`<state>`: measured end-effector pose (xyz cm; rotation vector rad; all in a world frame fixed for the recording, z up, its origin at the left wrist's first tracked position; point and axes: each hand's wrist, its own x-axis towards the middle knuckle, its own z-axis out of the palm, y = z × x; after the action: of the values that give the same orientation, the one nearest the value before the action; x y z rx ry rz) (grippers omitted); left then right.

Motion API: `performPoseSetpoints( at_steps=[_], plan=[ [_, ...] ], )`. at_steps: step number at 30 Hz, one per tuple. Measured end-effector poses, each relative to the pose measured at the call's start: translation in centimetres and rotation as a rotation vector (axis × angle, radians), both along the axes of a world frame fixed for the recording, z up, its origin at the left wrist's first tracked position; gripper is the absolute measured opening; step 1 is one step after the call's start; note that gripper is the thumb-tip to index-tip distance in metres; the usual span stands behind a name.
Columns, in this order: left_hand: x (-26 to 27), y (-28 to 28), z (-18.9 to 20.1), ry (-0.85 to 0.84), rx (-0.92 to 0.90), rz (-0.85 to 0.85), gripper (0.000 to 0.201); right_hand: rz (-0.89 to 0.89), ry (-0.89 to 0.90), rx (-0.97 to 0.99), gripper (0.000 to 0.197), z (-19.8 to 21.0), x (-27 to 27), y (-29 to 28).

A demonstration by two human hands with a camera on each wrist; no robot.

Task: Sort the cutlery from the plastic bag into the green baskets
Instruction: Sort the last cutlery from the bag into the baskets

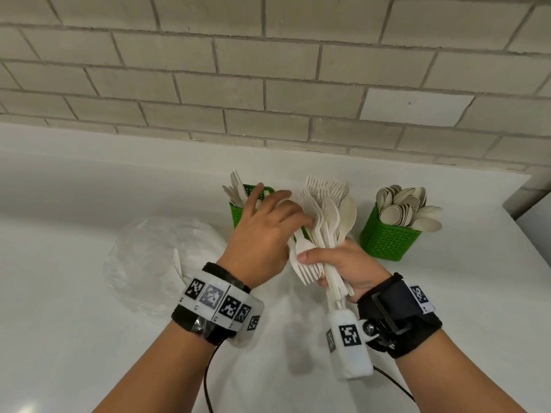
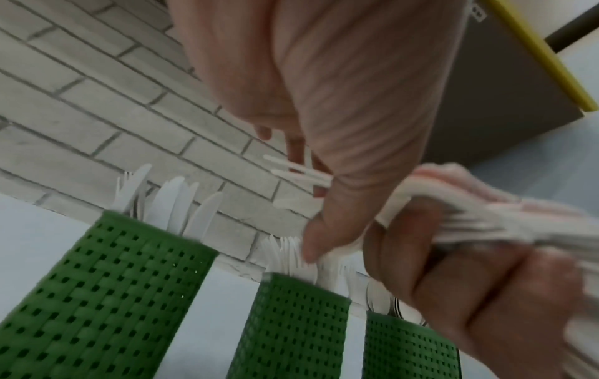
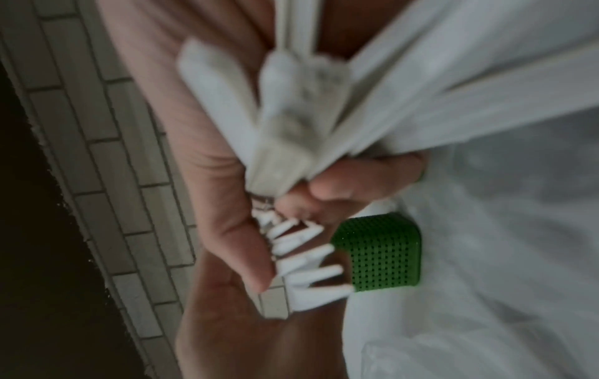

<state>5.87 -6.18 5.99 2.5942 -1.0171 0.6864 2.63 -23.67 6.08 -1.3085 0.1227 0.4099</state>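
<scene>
My right hand (image 1: 351,266) grips a thick bundle of white plastic cutlery (image 1: 326,225), mostly forks with a spoon or two, upright above the counter. My left hand (image 1: 268,228) reaches into the bundle from the left; in the left wrist view its thumb and fingers pinch a few white handles (image 2: 298,169). Three green baskets stand by the wall: the left basket (image 1: 237,211) holds knives (image 2: 175,202), the middle basket (image 2: 291,320) holds forks and is mostly hidden behind my hands, the right basket (image 1: 387,241) holds spoons. The clear plastic bag (image 1: 155,257) lies crumpled to the left.
A white counter (image 1: 89,338) runs up to a grey brick wall (image 1: 268,84). A few white pieces show inside the bag. The counter ends at the far right (image 1: 533,222). Black cables hang from both wrist bands.
</scene>
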Motion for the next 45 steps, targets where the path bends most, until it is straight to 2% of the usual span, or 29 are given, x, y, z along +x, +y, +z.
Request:
performPoseSetpoints(
  at_steps=[2,5,7,9,11,13,15,17,18,22,24,26,28,30,34,37,42,45],
  plan=[
    [0.2,-0.5,-0.1,-0.014,-0.027,0.053,0.039,0.045,0.038,0.015,0.024,0.0,-0.2,0.2],
    [0.2,-0.5,-0.5,0.063,-0.06,0.06,0.034,0.092,0.063,0.163,0.035,-0.3,-0.3,-0.1],
    [0.2,-0.2,-1.0,0.214,-0.164,0.023,0.029,0.071,0.05,0.31,0.052,-0.5,-0.1,-0.8],
    [0.3,0.1,-1.3,0.437,-0.423,0.037,0.019,-0.051,0.005,0.337,0.055,-0.2,0.2,-1.2],
    [-0.2,-0.3,-1.2,0.711,-0.746,-0.015,0.028,-0.165,-0.139,0.228,0.038,0.1,0.1,-1.4],
    [-1.2,-1.4,-0.5,0.958,-0.986,-0.127,0.033,-0.188,-0.339,0.055,0.03,0.4,-0.1,-1.2],
    [-2.1,-2.6,-0.1,1.085,-1.074,-0.276,0.032,-0.12,-0.52,-0.135,0.027,0.3,-0.1,-0.5],
    [-2.3,-3.6,-0.6,1.072,-1.05,-0.341,0.045,-0.016,-0.704,-0.396,0.018,-0.4,0.0,0.1],
    [-2.2,-3.8,-1.2,1.044,-1.05,-0.322,0.047,0.015,-0.753,-0.485,0.017,-0.8,0.2,0.2],
    [-2.3,-4.0,-3.4,0.943,-1.107,-0.199,0.042,0.071,-0.66,-0.612,0.015,-2.5,0.8,0.4],
    [-2.4,-3.8,-4.8,0.898,-1.122,-0.151,0.05,0.034,-0.621,-0.641,0.02,-4.3,0.8,0.4],
    [-2.6,-3.9,-6.0,0.909,-1.129,-0.131,0.044,-0.053,-0.55,-0.6,0.027,-6.1,0.6,0.4],
    [-3.0,-4.1,-6.9,0.961,-1.134,-0.137,0.039,-0.078,-0.492,-0.553,0.024,-6.9,0.4,0.3],
    [-3.4,-4.2,-7.6,1.01,-1.133,-0.144,0.037,-0.048,-0.456,-0.629,0.026,-7.2,0.3,0.3],
    [-3.1,-4.4,-9.0,1.075,-1.161,-0.108,0.037,-0.046,-0.412,-0.663,0.011,-8.9,0.4,0.1],
    [-2.9,-5.0,-8.4,1.056,-1.198,-0.106,0.042,-0.049,-0.548,-0.872,0.023,-8.5,0.1,0.9],
    [-2.4,-5.5,-8.6,1.081,-1.183,-0.11,0.043,-0.047,-0.576,-0.921,0.026,-9.1,0.1,0.7],
    [-2.5,-5.8,-8.1,1.117,-1.26,-0.082,0.039,-0.069,-0.538,-0.804,0.036,-8.5,-0.2,0.3]
  ],
)
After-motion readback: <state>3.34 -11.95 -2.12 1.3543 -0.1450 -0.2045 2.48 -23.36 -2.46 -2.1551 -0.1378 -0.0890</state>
